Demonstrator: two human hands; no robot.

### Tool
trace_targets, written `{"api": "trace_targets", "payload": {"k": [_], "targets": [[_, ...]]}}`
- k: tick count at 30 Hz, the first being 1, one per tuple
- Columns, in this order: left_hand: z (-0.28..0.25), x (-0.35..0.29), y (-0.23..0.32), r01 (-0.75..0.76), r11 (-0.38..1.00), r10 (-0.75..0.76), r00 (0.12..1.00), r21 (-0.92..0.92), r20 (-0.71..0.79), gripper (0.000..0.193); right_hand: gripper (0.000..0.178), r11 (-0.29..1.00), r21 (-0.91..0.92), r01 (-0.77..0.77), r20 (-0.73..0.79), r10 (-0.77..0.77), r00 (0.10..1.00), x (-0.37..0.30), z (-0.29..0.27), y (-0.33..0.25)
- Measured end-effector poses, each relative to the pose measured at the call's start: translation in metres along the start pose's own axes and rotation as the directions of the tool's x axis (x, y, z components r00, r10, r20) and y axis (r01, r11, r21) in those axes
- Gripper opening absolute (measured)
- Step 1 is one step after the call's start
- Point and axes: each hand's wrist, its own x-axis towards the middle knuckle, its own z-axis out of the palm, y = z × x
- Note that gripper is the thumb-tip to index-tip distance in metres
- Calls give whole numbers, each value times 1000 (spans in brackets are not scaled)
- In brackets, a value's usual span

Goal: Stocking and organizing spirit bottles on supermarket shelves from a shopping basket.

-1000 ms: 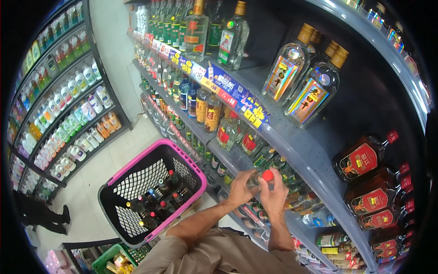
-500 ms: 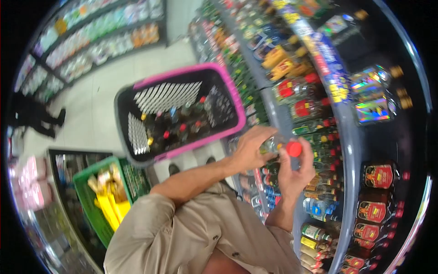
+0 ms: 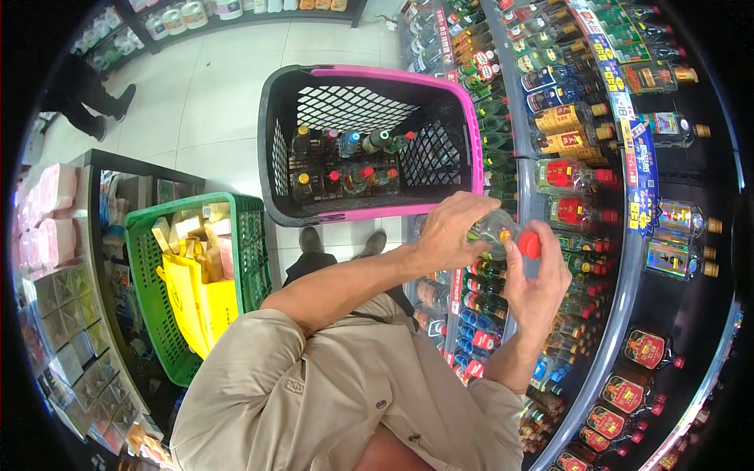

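Beside the pink-rimmed black basket (image 3: 475, 141), left grip (image 3: 452, 229) wraps a clear bottle (image 3: 496, 228). Right grip (image 3: 539, 281) pinches its round red cap (image 3: 530, 244).

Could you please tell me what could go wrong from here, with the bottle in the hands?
1. The clear bottle might slip: the left hand holds its body, the right hand its red cap, and a fall could reach the tiled floor.
2. The shoes are close to the black basket, so a step forward could bump it.
3. Its bottles stand close together and might knock against each other.
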Motion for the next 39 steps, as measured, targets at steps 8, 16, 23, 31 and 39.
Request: {"api": "trace_targets", "payload": {"k": [8, 16, 23, 31, 39], "targets": [[-1, 6, -19, 73, 997, -73, 997, 16, -8, 60, 31, 998, 25, -65, 82, 62, 995, 16, 16, 8], [30, -6, -83, 379, 918, -366, 923, 115, -120, 66, 31, 960, 78, -269, 75, 264, 962, 32, 72, 68], [65, -11, -143, 751, 575, -816, 557, -324, -155, 56, 31, 932, 129, -340, 131, 324, 937, 46, 151, 130], [77, -13, -225, 878, 443, -896, 443, -180, -44, 43, 28, 920, 27, -390, 277, 368, 888, 47, 261, 191], [84, 2, -284, 638, -15, -1000, 4, -770, 23, 38, 26, 901, 37, -432, 472, 365, 803, 44, 343, 231]]}}
